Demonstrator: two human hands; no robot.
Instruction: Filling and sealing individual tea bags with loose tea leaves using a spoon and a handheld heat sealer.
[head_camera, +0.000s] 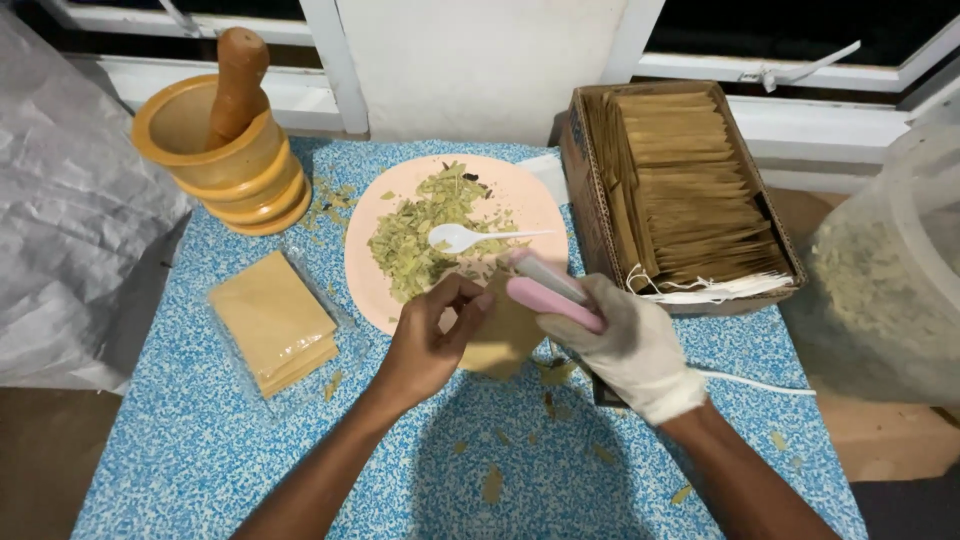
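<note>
My left hand (428, 340) is bare and pinches the top edge of a small brown paper bag (505, 340) held over the table. My right hand (630, 345), in a white glove, grips a pink and grey handheld sealer (545, 288) whose jaws close on the bag's top edge. A white cord (760, 384) trails from the sealer to the right. Just beyond the hands lies a pink plate (530, 200) with crushed dried green leaves (420, 235) and a white plastic spoon (470, 238) resting on them.
A cardboard box (578, 170) of brown bags with white strings stands at the right. A stack of flat brown bags in clear wrap (275, 320) lies at the left. A wooden mortar and pestle (225, 130) sits at the back left. A clear tub of leaves (890, 270) stands far right.
</note>
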